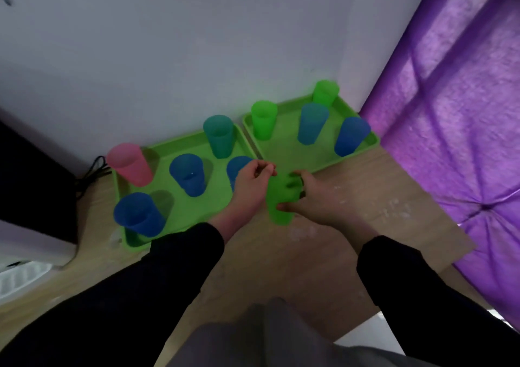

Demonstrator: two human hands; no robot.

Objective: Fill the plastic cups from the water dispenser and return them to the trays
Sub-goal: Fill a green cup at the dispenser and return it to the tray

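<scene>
Item: green cup [277, 200], upright, held in your right hand [318, 197], fingers [292, 182] wrapped around its wall. It sits above the bare bench [351, 181] at about 6 o'clock of the seam between the two trays.

Item: left hand [250, 181], fingers loosely curled near the cup's rim, holding nothing that shows.

Item: left tray [180, 212], at 9 o'clock of the held cup. Carries a pink cup [130, 164], three blue cups and a teal cup [219, 136]; one blue cup is partly hidden behind your left hand.

Item: right tray [284, 152], at 12 o'clock of the held cup. Carries two green cups, a light blue cup [312, 123] and a dark blue cup [351, 136]; its near portion is open.

Handling note: whether the held cup contains water cannot be told. Keep it level, grip low on the wall without squeezing, and set it flat in the open near portion of the right tray, apart from its neighbours.
</scene>
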